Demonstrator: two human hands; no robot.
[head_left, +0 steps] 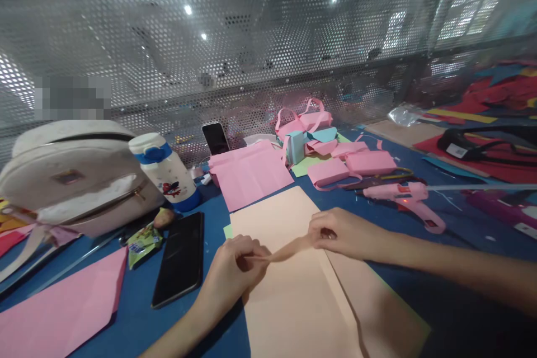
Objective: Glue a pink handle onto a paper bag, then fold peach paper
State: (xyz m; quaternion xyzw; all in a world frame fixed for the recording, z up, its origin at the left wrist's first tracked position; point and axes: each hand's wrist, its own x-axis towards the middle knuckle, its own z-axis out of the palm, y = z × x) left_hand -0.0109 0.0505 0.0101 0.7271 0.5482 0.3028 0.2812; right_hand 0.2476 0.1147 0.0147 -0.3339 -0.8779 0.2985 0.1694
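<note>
Between my two hands stretches a narrow peach paper strip (289, 250), slightly twisted, held above a large peach paper sheet (293, 313). My left hand (239, 265) pinches the strip's left end. The other end is closed in the fingers of my right hand (335, 232). A fold or raised edge runs down the right part of the peach sheet, and more peach and green paper lies under it. To the right of my right hand lies a pink glue gun (409, 198) with a small orange light on it.
A black phone (180, 260), a green snack packet (143, 243) and a white-and-blue bottle (165, 170) stand or lie left of my hands, before a white backpack (75, 176). Small pink paper bags (348, 162) and a pink sheet (254, 173) lie behind. A perforated metal panel (251, 39) borders the blue table (222, 313).
</note>
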